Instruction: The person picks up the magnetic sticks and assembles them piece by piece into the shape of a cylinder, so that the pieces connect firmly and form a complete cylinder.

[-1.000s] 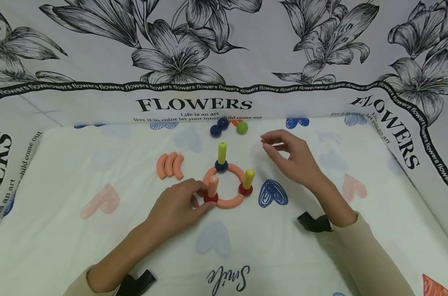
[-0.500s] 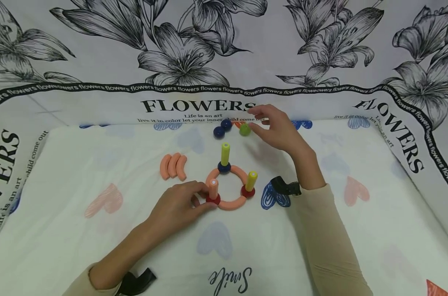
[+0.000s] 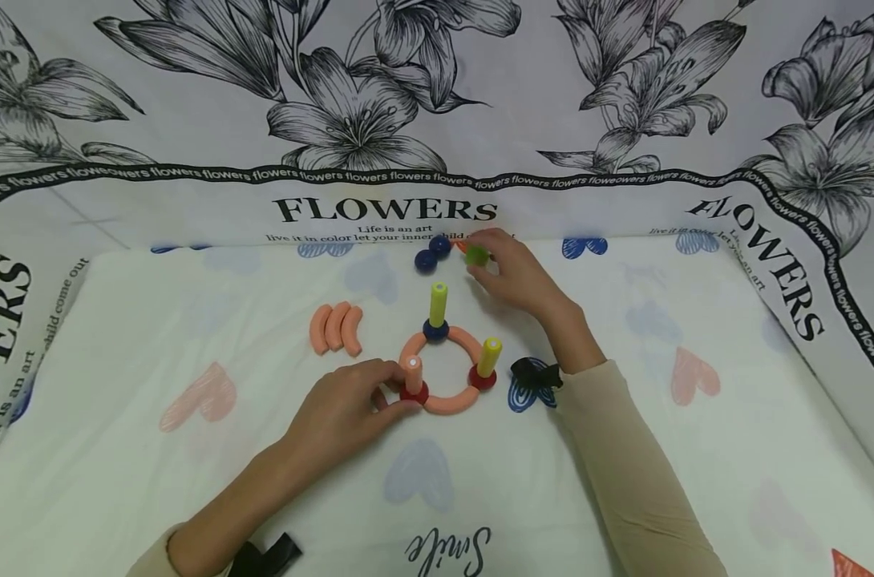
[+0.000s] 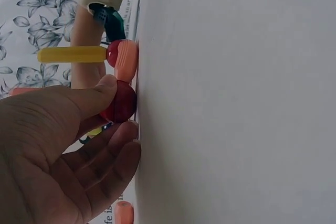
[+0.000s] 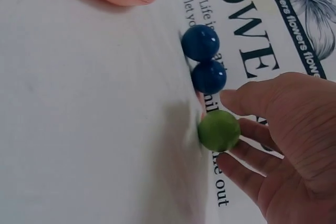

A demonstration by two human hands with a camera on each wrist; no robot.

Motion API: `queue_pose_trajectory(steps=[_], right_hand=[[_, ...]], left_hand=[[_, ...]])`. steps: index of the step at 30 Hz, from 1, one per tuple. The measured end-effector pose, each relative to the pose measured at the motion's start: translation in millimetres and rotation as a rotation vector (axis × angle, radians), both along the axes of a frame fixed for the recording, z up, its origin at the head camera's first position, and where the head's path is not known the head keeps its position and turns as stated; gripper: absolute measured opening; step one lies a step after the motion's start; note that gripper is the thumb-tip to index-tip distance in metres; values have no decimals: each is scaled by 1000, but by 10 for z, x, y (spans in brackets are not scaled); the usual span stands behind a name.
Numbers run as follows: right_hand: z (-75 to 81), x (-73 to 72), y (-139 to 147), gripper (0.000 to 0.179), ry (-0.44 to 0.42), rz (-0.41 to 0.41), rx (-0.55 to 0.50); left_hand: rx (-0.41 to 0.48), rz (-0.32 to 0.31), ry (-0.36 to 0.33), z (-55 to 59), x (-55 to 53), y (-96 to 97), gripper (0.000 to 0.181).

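Observation:
My left hand (image 3: 350, 397) pinches a red ball (image 4: 122, 103) at the near left corner of a ring made of curved orange rods (image 3: 451, 402) joined by balls. An upright orange rod (image 3: 413, 374) stands on that ball. A yellow rod (image 3: 490, 357) rises from the other red ball (image 3: 483, 379), and a yellow-green rod (image 3: 439, 304) from a dark blue ball (image 3: 435, 330). At the back, my right hand (image 3: 516, 272) has its thumb and fingers spread around a green ball (image 5: 219, 130), fingertips right at its sides.
Two loose dark blue balls (image 5: 205, 59) sit together beside the green one. Several curved orange rods (image 3: 335, 328) lie side by side left of the ring. A flower-printed cloth (image 3: 379, 208) rises behind the white heart-patterned cloth (image 3: 264, 272).
My right hand has moved back and to the left, from right of the ring to around the green ball. The left hand has kept its hold at the ring.

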State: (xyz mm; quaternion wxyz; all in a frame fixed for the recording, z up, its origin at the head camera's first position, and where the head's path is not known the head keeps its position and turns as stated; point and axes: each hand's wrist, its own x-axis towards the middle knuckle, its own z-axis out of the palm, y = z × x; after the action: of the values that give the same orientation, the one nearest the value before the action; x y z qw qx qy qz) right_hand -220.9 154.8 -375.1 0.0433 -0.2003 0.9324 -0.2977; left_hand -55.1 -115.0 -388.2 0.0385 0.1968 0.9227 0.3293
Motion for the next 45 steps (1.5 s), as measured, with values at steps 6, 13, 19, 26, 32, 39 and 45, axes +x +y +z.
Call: queue_pose_trajectory(steps=[6,13,19,26,32,39,45], right_hand=[[-8,19,9,43,-2,-42,18],[-24,25,19,37,-26,-92,17],[-38,19,33,36,-23,-80,2],[57,79,49,38,6,-23,-110],[209,172,65,37,19,-18,-156],[316,236,84,36,37,0,-183],[501,365,93,36,104,31,-203]], left_hand=[[3,-5,11,5,-1,4,25],[1,0,-12,-12,3,11,25],[16,-4,-30,2,-5,20,25],[16,-5,-27,1,-5,19,25],[9,-7,-24,-2,5,12,24],[4,-1,-23,-1,9,11,25],[5,2,-29,4,9,18,26]])
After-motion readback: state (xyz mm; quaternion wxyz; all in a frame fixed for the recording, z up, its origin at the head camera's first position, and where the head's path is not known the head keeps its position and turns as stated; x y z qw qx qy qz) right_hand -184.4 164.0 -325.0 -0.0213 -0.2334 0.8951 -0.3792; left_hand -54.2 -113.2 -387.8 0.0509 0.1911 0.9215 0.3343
